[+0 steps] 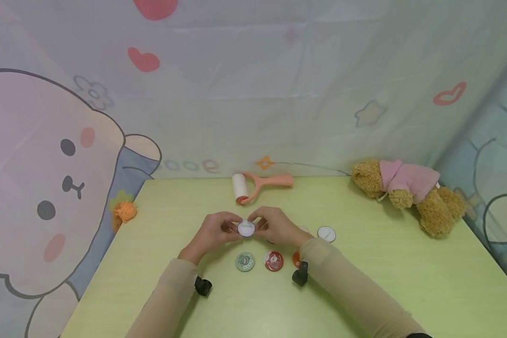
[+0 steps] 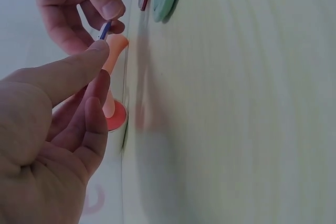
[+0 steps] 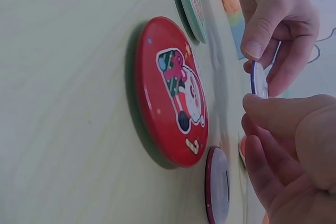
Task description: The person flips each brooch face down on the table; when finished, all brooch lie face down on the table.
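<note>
Between my two hands is a round badge, its white back facing up and a blue-purple rim showing in the right wrist view. My left hand pinches its left edge with thumb and fingers; my right hand pinches the opposite edge. They hold it above the table. Closer to me lie a green badge and a red badge with a Santa picture, both face up. An orange badge is partly hidden by my right wrist. A white-backed badge lies under my right hand.
Another white-backed badge lies right of my right hand. A lint roller with an orange handle sits at the table's back edge. A teddy bear in pink lies at the back right; an orange yarn-like ball is at the left edge.
</note>
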Demonstrator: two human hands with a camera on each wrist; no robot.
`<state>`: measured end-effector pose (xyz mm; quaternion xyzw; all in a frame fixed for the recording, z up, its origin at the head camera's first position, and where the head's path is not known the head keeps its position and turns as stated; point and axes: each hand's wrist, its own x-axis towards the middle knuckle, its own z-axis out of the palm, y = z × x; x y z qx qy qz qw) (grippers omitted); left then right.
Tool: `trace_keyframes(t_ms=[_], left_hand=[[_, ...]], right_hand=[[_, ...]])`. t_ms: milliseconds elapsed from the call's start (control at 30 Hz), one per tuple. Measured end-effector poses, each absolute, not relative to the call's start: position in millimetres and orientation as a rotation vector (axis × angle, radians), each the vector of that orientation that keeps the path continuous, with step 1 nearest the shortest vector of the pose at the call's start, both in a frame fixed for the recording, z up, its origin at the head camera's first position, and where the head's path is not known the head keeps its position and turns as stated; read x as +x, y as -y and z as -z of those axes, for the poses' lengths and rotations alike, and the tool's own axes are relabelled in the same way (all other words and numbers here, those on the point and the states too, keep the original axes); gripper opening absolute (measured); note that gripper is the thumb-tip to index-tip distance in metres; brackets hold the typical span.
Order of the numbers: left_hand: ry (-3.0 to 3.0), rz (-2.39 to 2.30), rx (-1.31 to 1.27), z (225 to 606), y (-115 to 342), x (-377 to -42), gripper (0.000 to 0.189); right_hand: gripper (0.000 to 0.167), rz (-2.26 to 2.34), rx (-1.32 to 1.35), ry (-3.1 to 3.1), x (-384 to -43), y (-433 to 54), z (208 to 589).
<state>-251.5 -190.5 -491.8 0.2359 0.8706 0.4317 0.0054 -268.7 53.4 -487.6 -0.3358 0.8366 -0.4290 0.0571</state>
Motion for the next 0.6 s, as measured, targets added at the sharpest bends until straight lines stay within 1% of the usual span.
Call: trace_keyframes(t_ms=[233, 600], left_hand=[[-2.694, -1.343, 0.678, 492.5, 189.1, -251.0, 0.04], [-2.727, -1.229, 0.67, 492.2, 186.9, -252.7, 0.041]], right_hand=[[0.034, 1.268, -1.016, -2.523, -269.0, -51.8, 487.3], [0.033, 1.219, -1.061, -2.528, -272.0, -48.8, 489.6]])
